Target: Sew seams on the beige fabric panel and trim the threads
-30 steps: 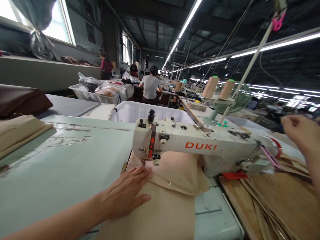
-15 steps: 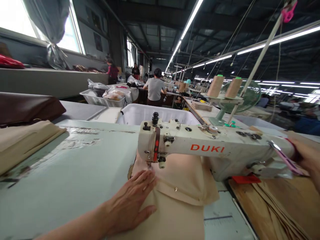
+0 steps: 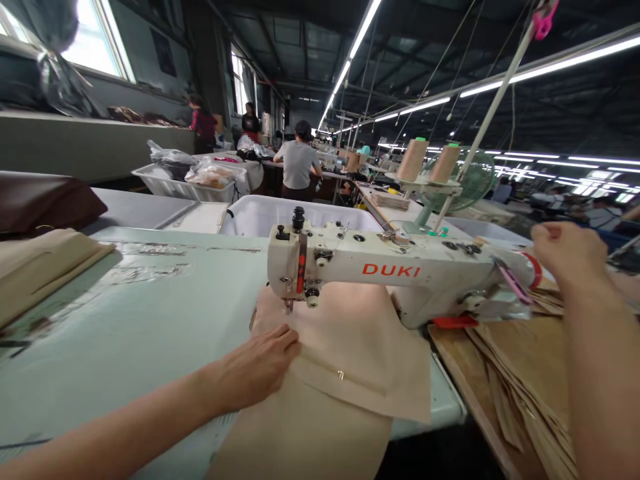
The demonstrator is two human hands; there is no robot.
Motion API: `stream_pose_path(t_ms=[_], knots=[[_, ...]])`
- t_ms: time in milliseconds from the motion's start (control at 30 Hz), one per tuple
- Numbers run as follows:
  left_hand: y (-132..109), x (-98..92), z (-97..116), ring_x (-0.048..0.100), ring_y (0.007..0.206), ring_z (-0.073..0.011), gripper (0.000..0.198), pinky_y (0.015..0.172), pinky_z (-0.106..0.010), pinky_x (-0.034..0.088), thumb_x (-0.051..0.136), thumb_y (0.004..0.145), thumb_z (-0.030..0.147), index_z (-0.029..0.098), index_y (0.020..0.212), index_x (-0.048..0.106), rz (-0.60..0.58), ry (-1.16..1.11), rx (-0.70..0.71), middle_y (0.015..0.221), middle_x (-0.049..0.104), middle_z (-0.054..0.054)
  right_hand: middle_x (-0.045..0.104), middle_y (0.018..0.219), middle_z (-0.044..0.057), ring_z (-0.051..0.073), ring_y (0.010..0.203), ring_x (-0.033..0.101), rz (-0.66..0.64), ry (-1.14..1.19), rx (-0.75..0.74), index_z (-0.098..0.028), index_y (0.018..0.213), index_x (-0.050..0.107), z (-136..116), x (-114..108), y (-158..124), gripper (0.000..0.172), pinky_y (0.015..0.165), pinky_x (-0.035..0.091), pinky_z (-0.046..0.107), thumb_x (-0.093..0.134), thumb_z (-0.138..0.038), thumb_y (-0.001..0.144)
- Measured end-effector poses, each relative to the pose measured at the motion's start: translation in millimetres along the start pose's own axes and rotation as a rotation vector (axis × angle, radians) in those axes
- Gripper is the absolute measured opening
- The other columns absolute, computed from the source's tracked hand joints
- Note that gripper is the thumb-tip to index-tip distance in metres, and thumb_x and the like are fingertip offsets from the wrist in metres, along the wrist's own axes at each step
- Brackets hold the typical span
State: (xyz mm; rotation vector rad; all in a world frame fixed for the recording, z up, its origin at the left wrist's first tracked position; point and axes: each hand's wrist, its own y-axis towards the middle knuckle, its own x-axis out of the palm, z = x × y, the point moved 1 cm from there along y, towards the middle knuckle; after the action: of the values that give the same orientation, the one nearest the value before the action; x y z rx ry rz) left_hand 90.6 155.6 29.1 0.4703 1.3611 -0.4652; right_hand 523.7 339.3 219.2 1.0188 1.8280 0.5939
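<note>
My left hand (image 3: 260, 365) lies flat and open on beige fabric (image 3: 345, 353), its fingertips just in front of the needle of a white sewing machine (image 3: 395, 275) marked DUKI. The fabric runs under the machine's arm and hangs over the table's front edge. My right hand (image 3: 567, 252) is raised at the machine's right end, beside the red-rimmed handwheel (image 3: 536, 268). Its fingers are curled; what they hold, if anything, is hidden.
A pale green table (image 3: 140, 313) spreads left, with folded beige cloth (image 3: 40, 267) and a brown bundle (image 3: 45, 200). Cut tan pieces (image 3: 525, 380) are stacked at the right. White bins (image 3: 260, 215), thread cones (image 3: 413, 160), a fan (image 3: 473, 179) and seated workers (image 3: 299, 167) lie behind.
My right hand has lifted off the handwheel end and now sits above it. The left hand has slid slightly back on the fabric, and more fabric shows toward the table's front.
</note>
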Motion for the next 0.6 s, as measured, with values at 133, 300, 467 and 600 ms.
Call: stream_pose_path(t_ms=[133, 300, 467, 600], knots=[[0, -5.1, -11, 0.054, 0.104, -0.0239, 0.045, 0.088, -0.037, 0.051, 0.041, 0.072, -0.009, 0.019, 0.104, 0.058, -0.029, -0.002, 0.07, 0.108, 0.057, -0.007, 0.065, 0.095, 0.011, 0.018, 0.092, 0.058, -0.194, 0.296, -0.705, -0.009, 0.096, 0.069, -89, -32, -155, 0.028, 0.077, 0.039, 0.035, 0.047, -0.026, 0.1], [-5, -11.2, -18, 0.054, 0.111, -0.0227, 0.055, 0.097, -0.031, 0.048, 0.054, 0.062, -0.003, 0.018, 0.112, 0.058, -0.052, -0.045, 0.101, 0.114, 0.055, -0.006, 0.053, 0.069, 0.002, 0.018, 0.066, 0.049, -0.474, 0.489, -0.987, -0.016, 0.081, 0.063, -106, -32, -360, 0.03, 0.065, 0.035, 0.033, 0.04, -0.021, 0.1], [5, -2.1, -17, 0.057, 0.102, -0.0253, 0.036, 0.091, -0.037, 0.049, 0.049, 0.076, 0.0, 0.017, 0.105, 0.062, 0.01, -0.034, 0.068, 0.104, 0.059, -0.008, 0.056, 0.082, 0.008, 0.023, 0.074, 0.051, -0.401, 0.198, -0.877, -0.013, 0.111, 0.064, -76, -13, -381, 0.033, 0.069, 0.035, 0.037, 0.034, -0.024, 0.102], [6, -0.8, -19, 0.06, 0.103, -0.024, 0.036, 0.094, -0.036, 0.048, 0.049, 0.086, 0.007, 0.017, 0.119, 0.06, 0.081, -0.061, 0.04, 0.106, 0.062, -0.008, 0.053, 0.086, 0.008, 0.024, 0.076, 0.049, -0.464, 0.157, -0.798, -0.017, 0.12, 0.061, -82, -10, -367, 0.034, 0.067, 0.035, 0.038, 0.035, -0.029, 0.102]])
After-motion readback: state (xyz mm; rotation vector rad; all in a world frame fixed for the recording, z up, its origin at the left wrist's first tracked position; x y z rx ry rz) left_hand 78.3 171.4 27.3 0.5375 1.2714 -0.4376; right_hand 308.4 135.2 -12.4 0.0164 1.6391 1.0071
